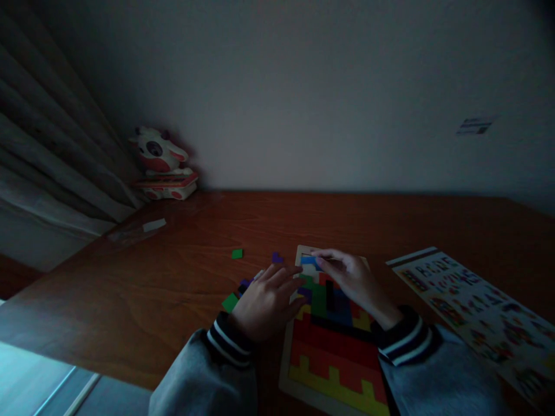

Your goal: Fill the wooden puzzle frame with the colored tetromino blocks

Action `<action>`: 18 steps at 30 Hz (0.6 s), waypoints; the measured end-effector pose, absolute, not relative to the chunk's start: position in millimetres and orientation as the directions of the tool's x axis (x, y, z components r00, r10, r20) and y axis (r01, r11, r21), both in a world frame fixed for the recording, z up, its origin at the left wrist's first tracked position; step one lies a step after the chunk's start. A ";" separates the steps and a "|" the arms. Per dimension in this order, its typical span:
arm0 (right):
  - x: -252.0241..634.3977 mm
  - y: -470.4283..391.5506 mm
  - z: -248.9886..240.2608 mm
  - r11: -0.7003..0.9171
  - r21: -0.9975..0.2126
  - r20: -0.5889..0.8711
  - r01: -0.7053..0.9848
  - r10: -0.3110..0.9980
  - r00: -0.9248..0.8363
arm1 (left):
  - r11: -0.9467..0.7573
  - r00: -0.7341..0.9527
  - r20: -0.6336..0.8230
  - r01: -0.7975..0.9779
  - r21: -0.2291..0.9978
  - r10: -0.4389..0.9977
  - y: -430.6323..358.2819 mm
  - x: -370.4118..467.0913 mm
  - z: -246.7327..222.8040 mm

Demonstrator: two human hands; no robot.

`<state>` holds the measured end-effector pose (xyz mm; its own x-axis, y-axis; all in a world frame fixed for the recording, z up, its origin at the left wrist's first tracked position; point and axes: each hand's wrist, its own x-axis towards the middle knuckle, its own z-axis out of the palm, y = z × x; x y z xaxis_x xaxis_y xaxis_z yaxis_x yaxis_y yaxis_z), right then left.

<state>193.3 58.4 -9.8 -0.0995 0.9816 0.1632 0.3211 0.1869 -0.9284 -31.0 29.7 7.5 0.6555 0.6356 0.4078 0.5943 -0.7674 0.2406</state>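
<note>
A wooden puzzle board [284,370] lies on the table, largely covered with red, yellow, black, green and blue pieces. Near its top left corner is a blue piece [309,261], with the fingertips of my right hand [353,280] closed on its right end. My left hand [269,297] rests over the board's left edge, fingers apart and bent, fingertips near the upper left pieces. Beside and partly under it are loose pieces: a green one [229,302] and some purple and black ones. A purple piece [277,257] and a green square [237,253] lie farther back.
A printed sheet [472,306] with letters and pictures lies to the right of the board. At the back left of the wooden table [260,219] stands a white and red cow toy [165,164]. A small white strip [154,225] lies near the left edge, beside a curtain.
</note>
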 end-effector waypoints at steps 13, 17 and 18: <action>198.8 67.7 -35.8 0.349 -0.645 0.319 0.680 0.931 -0.175 | -0.749 0.732 0.188 0.593 0.296 0.655 20.6 -13.3 3.5; 201.0 68.8 -39.4 0.349 -0.604 0.291 0.717 0.933 -0.210 | -0.754 0.731 0.209 0.584 0.301 0.649 21.8 -14.9 0.2; 201.3 68.6 -38.7 0.354 -0.598 0.284 0.719 0.932 -0.223 | -0.756 0.733 0.213 0.580 0.303 0.647 21.9 -15.2 -0.6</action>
